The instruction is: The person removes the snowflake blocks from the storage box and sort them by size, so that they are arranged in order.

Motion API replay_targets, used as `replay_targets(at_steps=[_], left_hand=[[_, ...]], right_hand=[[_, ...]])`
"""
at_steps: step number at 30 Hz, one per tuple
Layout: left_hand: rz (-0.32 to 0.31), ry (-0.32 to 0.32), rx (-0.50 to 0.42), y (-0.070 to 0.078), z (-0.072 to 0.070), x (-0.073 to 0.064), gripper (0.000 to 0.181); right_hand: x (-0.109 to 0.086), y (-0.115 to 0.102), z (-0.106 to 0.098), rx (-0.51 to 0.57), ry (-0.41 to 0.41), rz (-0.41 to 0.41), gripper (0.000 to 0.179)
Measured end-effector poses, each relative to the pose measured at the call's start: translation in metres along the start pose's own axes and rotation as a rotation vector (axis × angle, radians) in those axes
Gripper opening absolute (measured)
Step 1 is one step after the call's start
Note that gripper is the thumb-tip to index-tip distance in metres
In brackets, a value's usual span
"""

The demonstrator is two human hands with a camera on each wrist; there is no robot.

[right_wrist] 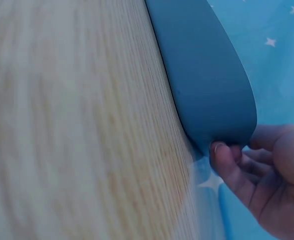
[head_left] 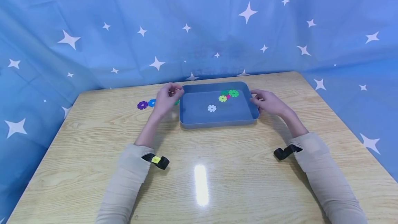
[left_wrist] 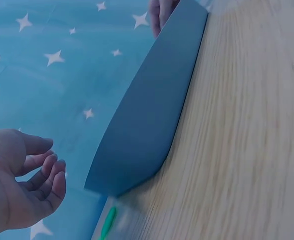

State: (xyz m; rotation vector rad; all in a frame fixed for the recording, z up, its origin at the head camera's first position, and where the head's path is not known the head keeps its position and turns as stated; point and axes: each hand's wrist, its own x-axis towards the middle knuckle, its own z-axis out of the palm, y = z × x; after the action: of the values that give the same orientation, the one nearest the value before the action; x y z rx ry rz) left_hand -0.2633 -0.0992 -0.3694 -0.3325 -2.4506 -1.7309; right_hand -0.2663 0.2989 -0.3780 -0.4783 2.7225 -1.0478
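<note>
A shallow blue-grey tray (head_left: 217,124) stands on the table. In it lie a white notched disc (head_left: 212,108), a yellow one (head_left: 222,98), a bright green one (head_left: 234,93), a darker green one (head_left: 224,93) and a pink piece (head_left: 228,96) partly covered. My right hand (head_left: 268,103) holds the tray's right side, fingertips against the outer wall (right_wrist: 206,85). Beside the left rim, my left hand (head_left: 165,99) has loosely bent fingers with nothing in them; the left wrist view shows this hand (left_wrist: 24,180) apart from the tray.
Left of my left hand lie a purple disc (head_left: 142,105) and a blue disc (head_left: 152,103). A green disc (head_left: 177,102) is partly hidden between that hand and the tray. A blue curtain (head_left: 199,27) with white stars hangs behind the wooden table (head_left: 236,168).
</note>
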Motion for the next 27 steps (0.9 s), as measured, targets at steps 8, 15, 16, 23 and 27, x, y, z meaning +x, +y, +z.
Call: replay_targets(at_steps=[8, 15, 16, 23, 27], left_hand=[[0.042, -0.063, 0.026, 0.010, 0.039, 0.006, 0.016], [0.062, -0.152, 0.073, 0.013, 0.070, 0.012, 0.017], [0.060, -0.167, 0.077, 0.013, 0.074, 0.013, 0.017], [0.039, -0.291, 0.081, 0.017, 0.103, 0.022, 0.024], [0.022, -0.347, 0.095, 0.018, 0.119, 0.028, 0.024]], right_hand=[[-0.002, 0.001, 0.001, 0.033, -0.008, 0.001, 0.053], [-0.002, 0.004, 0.000, 0.094, -0.029, 0.008, 0.056], [-0.002, 0.004, 0.000, 0.099, -0.032, 0.011, 0.056], [0.000, 0.007, 0.000, 0.090, -0.032, 0.020, 0.056], [0.001, 0.006, 0.000, 0.079, -0.029, 0.018, 0.056]])
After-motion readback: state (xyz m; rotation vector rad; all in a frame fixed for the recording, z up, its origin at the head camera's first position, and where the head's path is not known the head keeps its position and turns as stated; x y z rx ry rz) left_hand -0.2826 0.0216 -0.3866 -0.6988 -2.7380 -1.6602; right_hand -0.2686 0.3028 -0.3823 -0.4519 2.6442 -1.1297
